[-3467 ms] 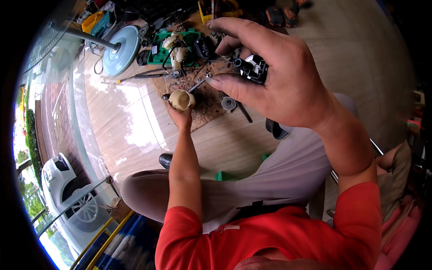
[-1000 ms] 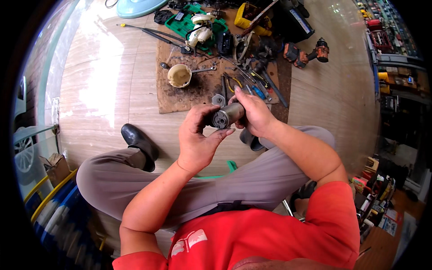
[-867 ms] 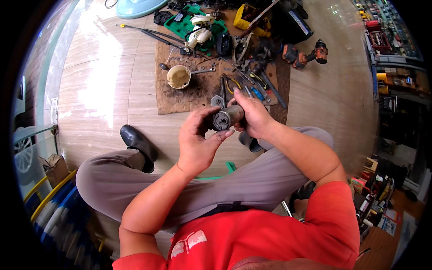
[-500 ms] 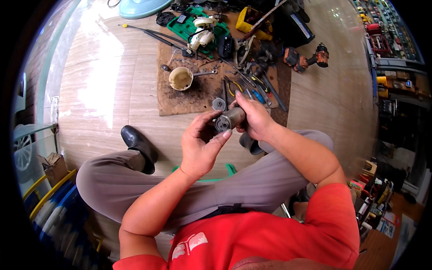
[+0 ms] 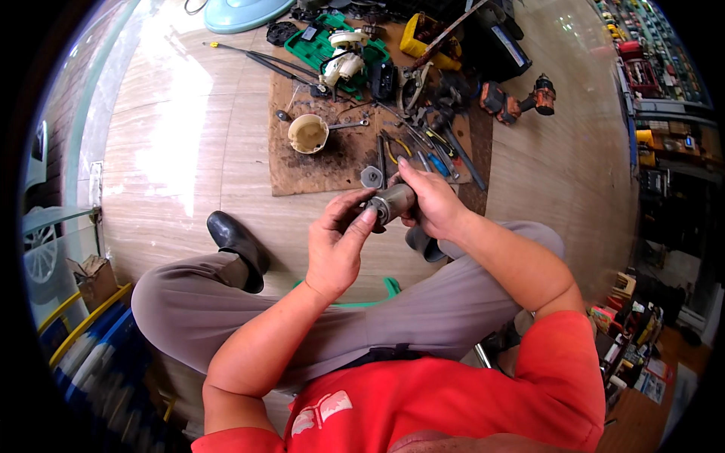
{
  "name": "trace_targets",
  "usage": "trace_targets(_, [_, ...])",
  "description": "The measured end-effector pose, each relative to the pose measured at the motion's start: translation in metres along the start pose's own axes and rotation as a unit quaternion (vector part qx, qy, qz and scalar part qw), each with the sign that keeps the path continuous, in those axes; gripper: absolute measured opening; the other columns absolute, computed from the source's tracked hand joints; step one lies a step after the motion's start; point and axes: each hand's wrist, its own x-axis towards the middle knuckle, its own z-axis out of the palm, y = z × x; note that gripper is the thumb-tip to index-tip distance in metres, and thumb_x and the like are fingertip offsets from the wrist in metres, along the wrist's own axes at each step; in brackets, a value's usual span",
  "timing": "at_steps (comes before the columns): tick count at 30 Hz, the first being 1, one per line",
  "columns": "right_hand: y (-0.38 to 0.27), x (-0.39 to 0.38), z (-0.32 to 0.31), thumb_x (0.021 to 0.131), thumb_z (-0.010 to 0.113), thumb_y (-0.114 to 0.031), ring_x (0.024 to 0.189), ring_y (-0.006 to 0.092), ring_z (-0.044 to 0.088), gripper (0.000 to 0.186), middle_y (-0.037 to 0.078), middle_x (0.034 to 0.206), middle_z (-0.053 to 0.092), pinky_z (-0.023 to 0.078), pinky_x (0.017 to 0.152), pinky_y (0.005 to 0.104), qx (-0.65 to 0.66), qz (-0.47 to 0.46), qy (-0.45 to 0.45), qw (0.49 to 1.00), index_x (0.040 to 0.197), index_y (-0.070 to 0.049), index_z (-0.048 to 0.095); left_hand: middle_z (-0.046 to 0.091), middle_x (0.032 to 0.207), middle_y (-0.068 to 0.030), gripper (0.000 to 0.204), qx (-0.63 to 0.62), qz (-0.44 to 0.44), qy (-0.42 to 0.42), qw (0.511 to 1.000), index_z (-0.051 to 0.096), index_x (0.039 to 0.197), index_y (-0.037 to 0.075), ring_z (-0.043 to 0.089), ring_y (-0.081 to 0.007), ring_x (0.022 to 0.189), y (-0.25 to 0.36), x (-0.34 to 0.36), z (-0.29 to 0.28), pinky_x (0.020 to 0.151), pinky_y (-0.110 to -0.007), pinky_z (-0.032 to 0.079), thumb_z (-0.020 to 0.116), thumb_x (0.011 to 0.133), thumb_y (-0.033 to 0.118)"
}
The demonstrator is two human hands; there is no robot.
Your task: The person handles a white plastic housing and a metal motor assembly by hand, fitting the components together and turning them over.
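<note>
Brown board (image 5: 291, 172) lies on pale tiles (image 5: 245, 162) beyond hands (image 5: 334, 253) clamped on a grey cylinder (image 5: 396, 201).

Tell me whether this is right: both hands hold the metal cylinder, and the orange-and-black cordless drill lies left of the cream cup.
The side is wrong: the head view shows the cordless drill lying right of the cream cup. The rest stands: the left hand and right hand both hold the metal cylinder.

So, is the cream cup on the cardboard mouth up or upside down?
Mouth up: the cream cup shows its open rim and hollow inside to the camera looking down.
</note>
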Motion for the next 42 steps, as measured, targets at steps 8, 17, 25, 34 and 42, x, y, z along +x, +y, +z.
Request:
trace_targets(8, [-0.001, 0.000, 0.001, 0.100, 0.048, -0.050, 0.049, 0.0112, 0.046, 0.042, 0.001, 0.064, 0.054, 0.034, 0.043, 0.0277, 0.006, 0.014, -0.002, 1.000, 0.088, -0.011, 0.057, 0.054, 0.122, -0.0143, 0.032, 0.029, 0.028, -0.032, 0.999, 0.055, 0.126, -0.009, 0.061, -0.0218, 0.104, -0.006, 0.002, -0.007, 0.086, -0.036, 0.056, 0.050, 0.099, 0.008])
trace_targets(17, [-0.001, 0.000, 0.001, 0.098, 0.050, -0.052, 0.052, 0.0118, 0.050, 0.042, 0.001, 0.070, 0.058, 0.036, 0.042, 0.0270, 0.007, 0.022, 0.007, 1.000, 0.092, -0.011, 0.059, 0.053, 0.127, -0.0148, 0.027, -0.029, 0.023, -0.068, 0.997, 0.062, 0.121, -0.005, 0.060, -0.0206, 0.106, 0.006, 0.001, 0.001, 0.084, -0.032, 0.056, 0.051, 0.096, -0.001])
trace_targets(25, [0.008, 0.006, -0.004, 0.098, 0.049, -0.054, 0.056, 0.0110, 0.052, 0.043, 0.001, 0.072, 0.060, 0.038, 0.042, 0.0258, 0.005, 0.017, 0.001, 1.000, 0.093, -0.012, 0.059, 0.052, 0.129, -0.0144, 0.028, -0.016, 0.027, -0.086, 0.996, 0.062, 0.121, -0.005, 0.059, -0.0205, 0.107, 0.011, 0.000, 0.004, 0.084, -0.032, 0.057, 0.051, 0.095, -0.001])
trace_targets(34, [0.013, 0.009, -0.006, 0.098, 0.048, -0.055, 0.057, 0.0101, 0.054, 0.043, 0.000, 0.074, 0.060, 0.037, 0.042, 0.0237, 0.023, 0.015, -0.023, 0.999, 0.094, -0.014, 0.059, 0.053, 0.130, -0.0138, 0.030, 0.013, 0.019, -0.098, 0.995, 0.063, 0.123, -0.003, 0.058, -0.0194, 0.110, 0.012, 0.000, 0.002, 0.085, -0.031, 0.056, 0.054, 0.094, 0.000])
trace_targets(42, [0.014, 0.010, -0.012, 0.101, 0.047, -0.048, 0.070, 0.0206, 0.065, 0.046, 0.009, 0.084, 0.065, 0.054, 0.057, 0.0353, 0.051, 0.027, -0.035, 0.998, 0.097, -0.005, 0.061, 0.053, 0.130, -0.0134, 0.030, 0.007, 0.012, -0.095, 0.995, 0.063, 0.122, -0.003, 0.059, -0.0193, 0.110, 0.009, 0.000, 0.003, 0.086, -0.031, 0.056, 0.055, 0.094, 0.000])
